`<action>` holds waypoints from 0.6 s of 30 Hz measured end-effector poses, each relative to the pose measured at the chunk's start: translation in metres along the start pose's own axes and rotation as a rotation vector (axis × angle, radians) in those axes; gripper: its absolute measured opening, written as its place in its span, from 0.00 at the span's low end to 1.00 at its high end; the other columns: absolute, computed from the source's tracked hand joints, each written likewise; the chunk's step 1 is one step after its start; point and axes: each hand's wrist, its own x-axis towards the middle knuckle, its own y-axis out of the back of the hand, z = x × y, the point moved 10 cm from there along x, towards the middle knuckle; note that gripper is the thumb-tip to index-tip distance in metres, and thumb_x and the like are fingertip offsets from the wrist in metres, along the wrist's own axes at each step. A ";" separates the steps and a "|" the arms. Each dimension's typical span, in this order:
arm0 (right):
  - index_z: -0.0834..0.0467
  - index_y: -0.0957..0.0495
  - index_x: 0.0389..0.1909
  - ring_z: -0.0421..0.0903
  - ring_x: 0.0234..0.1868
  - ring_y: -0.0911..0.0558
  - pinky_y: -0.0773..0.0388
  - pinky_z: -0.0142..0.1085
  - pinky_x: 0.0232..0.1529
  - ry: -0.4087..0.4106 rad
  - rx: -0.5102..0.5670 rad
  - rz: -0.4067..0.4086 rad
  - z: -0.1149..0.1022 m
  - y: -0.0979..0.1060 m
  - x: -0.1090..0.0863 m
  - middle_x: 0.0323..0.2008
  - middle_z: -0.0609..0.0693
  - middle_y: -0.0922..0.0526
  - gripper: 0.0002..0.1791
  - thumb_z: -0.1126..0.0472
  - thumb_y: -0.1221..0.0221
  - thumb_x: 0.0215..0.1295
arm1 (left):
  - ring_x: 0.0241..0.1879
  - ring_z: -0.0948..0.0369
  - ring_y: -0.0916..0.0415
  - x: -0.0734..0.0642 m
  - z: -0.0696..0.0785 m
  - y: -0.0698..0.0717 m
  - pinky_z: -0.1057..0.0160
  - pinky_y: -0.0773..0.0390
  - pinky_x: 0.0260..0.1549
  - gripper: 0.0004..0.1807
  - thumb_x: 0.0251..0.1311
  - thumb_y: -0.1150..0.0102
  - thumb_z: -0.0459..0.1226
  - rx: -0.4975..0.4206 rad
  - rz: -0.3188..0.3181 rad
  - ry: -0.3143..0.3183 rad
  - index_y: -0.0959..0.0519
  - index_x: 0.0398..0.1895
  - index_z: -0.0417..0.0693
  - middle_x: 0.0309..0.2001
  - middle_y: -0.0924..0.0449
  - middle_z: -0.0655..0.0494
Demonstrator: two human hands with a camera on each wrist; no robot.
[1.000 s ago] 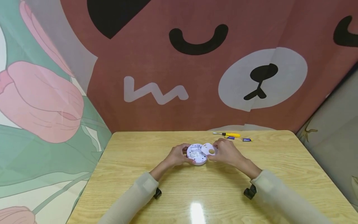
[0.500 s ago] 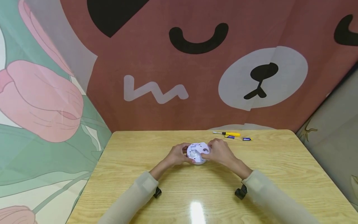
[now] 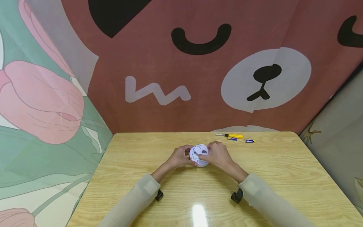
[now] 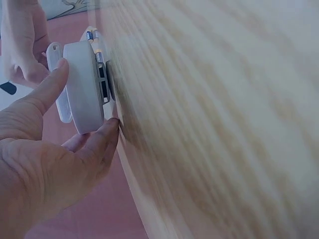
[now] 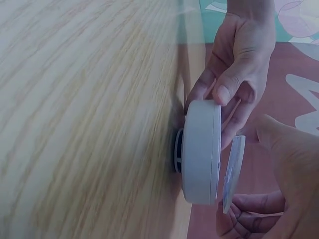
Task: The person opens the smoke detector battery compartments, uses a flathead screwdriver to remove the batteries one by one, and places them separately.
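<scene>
A round white smoke alarm (image 3: 194, 160) is face down close over the wooden table, its slotted vent side toward the tabletop in both wrist views. My left hand (image 3: 179, 157) grips its side between thumb and fingers. A thin white cover plate (image 5: 235, 172) with a round opening is pinched at its edge by my right hand (image 3: 219, 155). This plate overlaps the back of the alarm in the head view. From the right wrist, a narrow gap shows between the plate and the alarm body, and the plate leans slightly.
At the table's far edge lies a screwdriver (image 3: 235, 136) with a yellow handle. One small blue battery (image 3: 232, 139) is just in front of it, and another battery (image 3: 250, 141) lies to the right. A patterned cloth wall (image 3: 158, 119) rises behind the table (image 3: 136, 142).
My right hand has brought the cover plate leftward over the alarm's back and turned it, covering more of the battery bay. My left hand and the alarm have stayed in place.
</scene>
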 end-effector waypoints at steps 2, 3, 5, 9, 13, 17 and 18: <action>0.61 0.16 0.25 0.45 0.24 0.26 0.29 0.36 0.24 -0.016 0.005 -0.010 0.000 -0.003 0.000 0.21 0.48 0.22 0.24 0.45 0.22 0.46 | 0.61 0.48 0.18 0.000 0.000 0.000 0.59 0.14 0.56 0.42 0.48 0.14 0.33 -0.007 -0.002 -0.002 0.24 0.69 0.38 0.60 0.16 0.44; 0.61 0.16 0.25 0.45 0.24 0.26 0.29 0.36 0.24 -0.023 0.006 -0.013 0.000 -0.003 0.000 0.21 0.48 0.22 0.24 0.45 0.22 0.46 | 0.61 0.48 0.18 -0.001 0.000 -0.001 0.59 0.14 0.56 0.43 0.48 0.14 0.33 -0.010 -0.004 -0.003 0.24 0.69 0.38 0.60 0.16 0.44; 0.61 0.16 0.25 0.44 0.24 0.26 0.30 0.35 0.24 -0.035 0.010 -0.015 -0.001 -0.004 0.000 0.20 0.47 0.22 0.24 0.44 0.21 0.47 | 0.61 0.48 0.18 -0.001 0.000 -0.001 0.59 0.14 0.56 0.43 0.48 0.14 0.33 -0.012 -0.003 -0.005 0.24 0.69 0.38 0.60 0.16 0.44; 0.62 0.15 0.26 0.44 0.24 0.26 0.31 0.34 0.23 -0.054 0.017 -0.017 -0.003 -0.005 0.001 0.20 0.47 0.22 0.25 0.43 0.20 0.48 | 0.61 0.47 0.18 -0.001 0.001 0.000 0.59 0.14 0.56 0.43 0.47 0.14 0.33 -0.005 0.001 -0.013 0.24 0.69 0.38 0.60 0.17 0.44; 0.62 0.16 0.26 0.44 0.23 0.26 0.31 0.33 0.21 -0.069 0.006 -0.023 -0.004 -0.008 0.001 0.20 0.48 0.21 0.25 0.44 0.20 0.48 | 0.61 0.48 0.18 -0.002 0.001 0.001 0.59 0.14 0.57 0.44 0.47 0.13 0.34 0.013 0.005 -0.012 0.25 0.69 0.37 0.61 0.17 0.44; 0.61 0.17 0.24 0.44 0.23 0.26 0.32 0.32 0.20 -0.066 -0.006 -0.018 -0.006 -0.010 0.000 0.20 0.48 0.22 0.25 0.44 0.20 0.48 | 0.61 0.48 0.18 -0.003 0.001 0.001 0.58 0.15 0.57 0.44 0.47 0.13 0.34 0.021 0.009 -0.007 0.25 0.69 0.37 0.61 0.17 0.43; 0.61 0.18 0.23 0.44 0.23 0.26 0.32 0.32 0.20 -0.065 -0.008 -0.015 -0.006 -0.010 0.000 0.20 0.48 0.22 0.25 0.44 0.20 0.48 | 0.61 0.47 0.18 -0.003 0.002 0.002 0.58 0.15 0.57 0.44 0.48 0.14 0.35 0.021 0.009 -0.006 0.25 0.69 0.37 0.61 0.17 0.43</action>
